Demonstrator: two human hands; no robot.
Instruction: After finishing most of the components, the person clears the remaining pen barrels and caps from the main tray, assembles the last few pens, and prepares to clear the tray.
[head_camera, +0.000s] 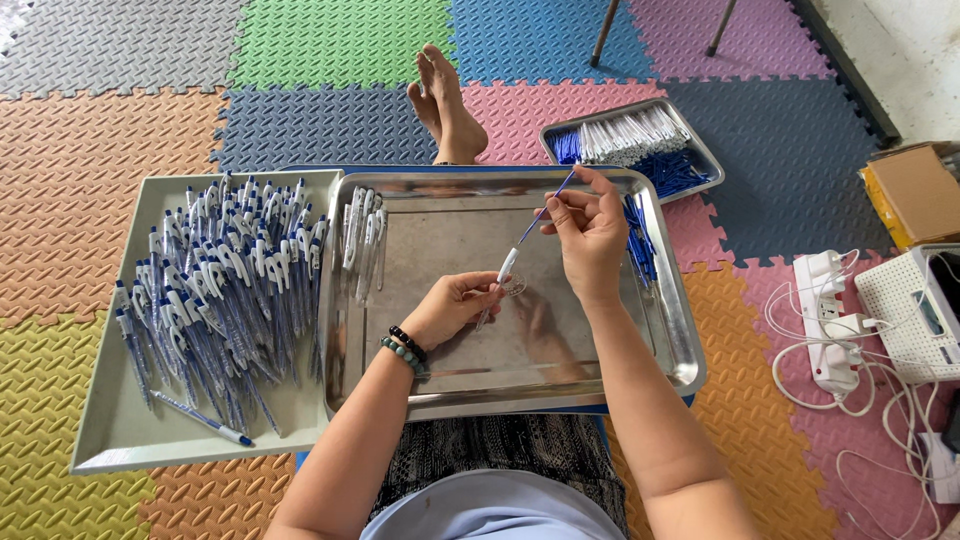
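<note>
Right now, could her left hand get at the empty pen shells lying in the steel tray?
Probably yes. The left hand hovers over the steel tray, and the pen shells lie just beyond it with bare tray between. But its fingers already hold a pen barrel, so it is not free.

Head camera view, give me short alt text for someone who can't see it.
A seated person's right hand feeds a blue refill into a clear pen barrel held by the left hand over a steel tray; a tray of finished pens sits beside it.
</note>
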